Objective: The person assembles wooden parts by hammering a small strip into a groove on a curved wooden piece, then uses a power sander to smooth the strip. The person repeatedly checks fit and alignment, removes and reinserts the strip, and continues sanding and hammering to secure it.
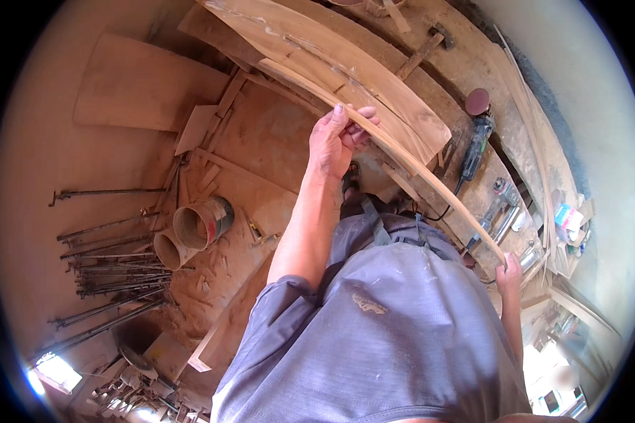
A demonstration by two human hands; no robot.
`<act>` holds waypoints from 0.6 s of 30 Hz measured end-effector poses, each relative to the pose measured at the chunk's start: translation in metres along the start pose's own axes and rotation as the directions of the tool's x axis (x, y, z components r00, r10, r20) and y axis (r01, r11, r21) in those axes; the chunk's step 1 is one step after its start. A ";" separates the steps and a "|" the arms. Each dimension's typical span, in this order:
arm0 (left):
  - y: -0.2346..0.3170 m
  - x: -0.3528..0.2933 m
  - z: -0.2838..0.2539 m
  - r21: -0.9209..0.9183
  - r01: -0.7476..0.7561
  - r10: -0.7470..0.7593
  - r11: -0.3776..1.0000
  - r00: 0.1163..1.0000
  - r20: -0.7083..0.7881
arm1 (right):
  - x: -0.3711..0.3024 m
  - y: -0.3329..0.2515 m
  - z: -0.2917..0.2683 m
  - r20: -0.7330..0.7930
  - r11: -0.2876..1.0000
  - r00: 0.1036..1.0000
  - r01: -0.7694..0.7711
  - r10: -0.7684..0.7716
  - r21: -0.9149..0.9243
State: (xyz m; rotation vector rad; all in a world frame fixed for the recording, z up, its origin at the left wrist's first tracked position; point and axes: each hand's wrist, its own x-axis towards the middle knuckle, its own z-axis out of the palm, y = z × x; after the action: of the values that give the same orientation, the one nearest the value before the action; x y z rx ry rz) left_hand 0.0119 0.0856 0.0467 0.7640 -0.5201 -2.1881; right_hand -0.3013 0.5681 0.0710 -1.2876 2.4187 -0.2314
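We hold the wooden strip (431, 177), already slim, from 11 to 4 o'clock, left hand (335, 141) pinching it at 12, right hand (509, 275) clasped on its end. Nothing visible fastens it (the disc sander (477, 144) lies unheld at 2); what remains, we cannot tell.

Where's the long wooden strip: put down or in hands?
In hands: the left hand holds the wooden strip partway along; the right hand holds one end.

Before us the strip (437, 185) spans our left hand (335, 137) and right hand (509, 273). On the desk (476, 67), the hammer (423, 55) lies left of the sander (478, 144). On the floor (261, 169) to our left, 2 buckets (194, 229) sit beside the clamps (123, 268).
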 end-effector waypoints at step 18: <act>-0.055 0.000 0.065 0.458 0.229 -0.174 0.859 0.972 -0.159 | 0.018 -0.079 0.014 0.541 0.507 0.824 -0.544 0.171 0.669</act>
State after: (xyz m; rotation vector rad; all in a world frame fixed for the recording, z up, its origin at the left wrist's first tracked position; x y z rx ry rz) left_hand -0.0599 0.1287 0.0631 1.2452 -0.9785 -2.2124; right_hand -0.2442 0.5089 0.0786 -0.3145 1.7556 -0.7527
